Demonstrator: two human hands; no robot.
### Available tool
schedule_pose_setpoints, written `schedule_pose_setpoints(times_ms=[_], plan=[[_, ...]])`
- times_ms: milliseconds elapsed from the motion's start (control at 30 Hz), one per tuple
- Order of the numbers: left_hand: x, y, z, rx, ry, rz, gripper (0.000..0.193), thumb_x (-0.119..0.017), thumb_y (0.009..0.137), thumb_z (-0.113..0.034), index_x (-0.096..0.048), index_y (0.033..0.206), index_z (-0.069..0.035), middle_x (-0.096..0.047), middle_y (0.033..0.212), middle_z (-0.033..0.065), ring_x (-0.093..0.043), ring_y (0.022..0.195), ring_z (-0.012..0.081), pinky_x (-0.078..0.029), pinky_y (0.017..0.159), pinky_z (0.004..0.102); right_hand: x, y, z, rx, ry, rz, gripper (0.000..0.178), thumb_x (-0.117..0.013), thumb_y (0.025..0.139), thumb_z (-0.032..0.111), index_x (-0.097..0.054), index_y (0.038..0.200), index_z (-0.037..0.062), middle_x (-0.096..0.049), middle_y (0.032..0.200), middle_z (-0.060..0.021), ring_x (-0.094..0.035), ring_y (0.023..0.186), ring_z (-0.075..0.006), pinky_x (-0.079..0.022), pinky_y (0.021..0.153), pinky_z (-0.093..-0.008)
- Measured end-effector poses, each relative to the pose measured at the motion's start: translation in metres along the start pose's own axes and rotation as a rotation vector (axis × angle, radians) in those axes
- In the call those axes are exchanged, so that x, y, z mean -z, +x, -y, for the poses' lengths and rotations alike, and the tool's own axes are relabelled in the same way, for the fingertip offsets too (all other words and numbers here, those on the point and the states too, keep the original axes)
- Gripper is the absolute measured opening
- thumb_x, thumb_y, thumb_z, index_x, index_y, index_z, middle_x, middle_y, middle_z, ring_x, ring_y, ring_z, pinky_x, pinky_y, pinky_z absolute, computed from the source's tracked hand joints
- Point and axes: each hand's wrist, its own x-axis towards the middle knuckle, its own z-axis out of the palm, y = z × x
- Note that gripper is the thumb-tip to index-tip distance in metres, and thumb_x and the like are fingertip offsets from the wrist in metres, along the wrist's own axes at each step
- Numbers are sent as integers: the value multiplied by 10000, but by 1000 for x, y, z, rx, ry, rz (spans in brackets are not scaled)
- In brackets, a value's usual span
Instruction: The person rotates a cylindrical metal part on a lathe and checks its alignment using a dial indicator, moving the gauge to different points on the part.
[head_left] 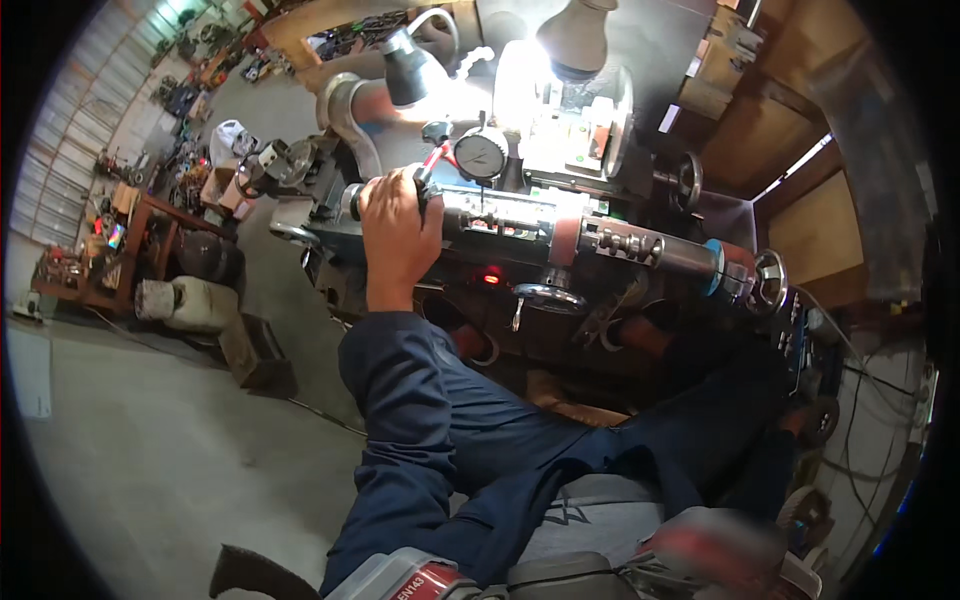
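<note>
My left hand (400, 225) reaches up from a dark blue sleeve and lies closed over a round metal part (352, 200) at the left end of the bench machine. Its thumb side is beside the dark clamp and red arm of a dial gauge (480, 155). The gauge's thin stem points down to a shiny shaft (500, 210), partly washed out by glare. At the far right, a small part of my right hand (793, 420) shows low beside the machine's right end. Its fingers are hidden, so what it touches cannot be seen.
Two lamps (415, 78) light the machine from above. Handwheels sit at its front (550, 298) and right end (770, 280). Left of it stand a wooden bench (150, 245), a pale gas cylinder (200, 303) and an open box (255, 355). Cables hang at the right.
</note>
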Motion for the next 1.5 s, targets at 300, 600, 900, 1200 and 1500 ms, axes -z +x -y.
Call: schedule_pose_setpoints(times_ms=[300,600,900,1200,1500], plan=[[-11,3,5,8,51,52,324,-593,903,-297,-550,1017,3,-624,944,192,-589,968,381,-364,998,497,153,-24,272,258,831,-307,350,-609,953,169,-563,1246,-15,-633,1138,-161,-618,1041,-280,-479,929,-359],[-21,6,-4,131,108,-92,357,-575,896,-358,-607,977,-12,-674,883,149,-638,886,336,-254,1119,543,279,-138,615,1137,1067,807,561,-734,835,246,-520,1262,-48,-707,970,-137,-673,911,-297,-514,854,-396],[-9,1,8,22,29,-5,420,-581,906,-317,-582,1089,61,-664,999,184,-623,1001,357,-249,1140,548,282,-148,622,1002,1169,802,647,-708,872,271,-428,1355,-58,-700,977,-167,-688,903,-276,-530,801,-378],[-2,-1,4,-4,21,19,549,-619,801,17,-521,1340,-2,-658,1051,166,-610,1052,336,-380,1072,456,280,-147,621,1008,1198,682,601,-725,863,258,-458,1328,-13,-727,912,-147,-718,844,-249,-548,737,-348],[-6,-2,-12,29,-366,170,549,-551,795,111,-583,1277,-149,-609,1156,171,-600,1061,358,-488,892,437,262,-142,606,994,1106,679,389,-693,862,276,-580,1045,-49,-712,862,-135,-674,845,-292,-500,818,-407]])
